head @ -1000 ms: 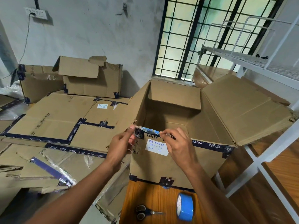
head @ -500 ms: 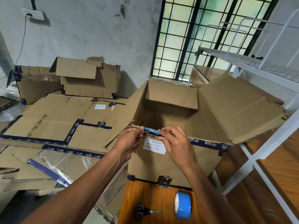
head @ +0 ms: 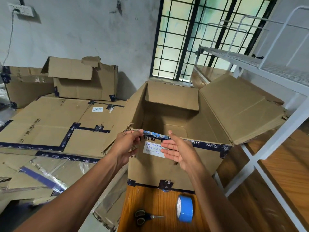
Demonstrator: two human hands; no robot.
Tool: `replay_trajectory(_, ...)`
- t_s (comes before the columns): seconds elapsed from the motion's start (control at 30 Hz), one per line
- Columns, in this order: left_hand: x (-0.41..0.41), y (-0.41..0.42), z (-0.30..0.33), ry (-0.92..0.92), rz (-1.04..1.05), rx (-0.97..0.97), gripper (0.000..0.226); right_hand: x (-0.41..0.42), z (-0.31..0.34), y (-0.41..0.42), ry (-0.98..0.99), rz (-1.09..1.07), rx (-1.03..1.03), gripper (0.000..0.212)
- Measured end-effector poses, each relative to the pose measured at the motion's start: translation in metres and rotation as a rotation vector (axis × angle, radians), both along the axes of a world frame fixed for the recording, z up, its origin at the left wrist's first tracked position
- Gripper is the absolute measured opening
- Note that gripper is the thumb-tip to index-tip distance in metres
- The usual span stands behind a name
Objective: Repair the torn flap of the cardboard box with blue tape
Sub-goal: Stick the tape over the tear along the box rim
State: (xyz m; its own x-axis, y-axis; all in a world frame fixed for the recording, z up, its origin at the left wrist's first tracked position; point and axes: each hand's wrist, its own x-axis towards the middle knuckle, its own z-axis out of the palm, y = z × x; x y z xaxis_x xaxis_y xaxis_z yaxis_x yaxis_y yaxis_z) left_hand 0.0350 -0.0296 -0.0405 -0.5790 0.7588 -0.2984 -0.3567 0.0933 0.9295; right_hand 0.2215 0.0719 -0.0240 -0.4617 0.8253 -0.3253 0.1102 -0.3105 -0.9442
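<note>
An open cardboard box stands on a wooden table, with a white handwritten label on its near wall. A crinkled strip of blue tape lies along the near top rim by the torn left corner. My left hand pinches that corner and the strip's left end. Just right of the strip, my right hand hovers in front of the wall with fingers spread, holding nothing. The blue tape roll stands on edge on the table in front of the box.
Black-handled scissors lie left of the roll. Flattened and stacked cardboard boxes fill the left side. A white metal rack stands at the right, next to the box's big right flap. Behind is a barred window.
My right hand has let go of the tape strip and opened, drawing back from the rim. My left hand still pinches the left corner. The strip now lies along the rim.
</note>
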Motion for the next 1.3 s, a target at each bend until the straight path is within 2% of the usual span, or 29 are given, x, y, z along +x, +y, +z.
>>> replay_trajectory(0.17,-0.002,0.001,0.000,-0.002,0.007,0.001,0.016,-0.007,0.003,-0.003,0.111,-0.071,-0.116,0.029)
replay_trajectory(0.37,-0.005,0.001,-0.002,-0.012,-0.012,0.027,0.019,-0.009,-0.004,-0.004,0.170,-0.129,-0.048,0.016)
replay_trajectory(0.6,-0.008,-0.002,-0.012,-0.008,-0.056,0.108,0.018,-0.007,-0.023,-0.006,0.266,-0.109,0.056,0.027)
replay_trajectory(0.77,-0.010,-0.002,-0.020,0.004,-0.065,0.211,0.022,-0.009,-0.031,-0.010,0.269,-0.150,0.155,0.017)
replay_trajectory(0.93,-0.014,0.000,-0.030,0.127,-0.040,0.238,0.022,-0.010,-0.038,-0.011,0.123,-0.158,0.350,0.009)
replay_trajectory(1.1,-0.015,0.004,-0.038,0.307,0.014,0.182,0.020,-0.009,-0.040,-0.014,-0.230,-0.210,0.716,0.013)
replay_trajectory(1.17,-0.015,0.006,-0.042,0.435,0.069,0.119,0.018,-0.010,-0.039,-0.016,-0.378,-0.248,0.880,0.015)
replay_trajectory(1.3,-0.012,0.006,-0.044,0.655,0.145,0.073,0.019,-0.015,-0.041,-0.015,-0.461,-0.284,1.041,0.019)
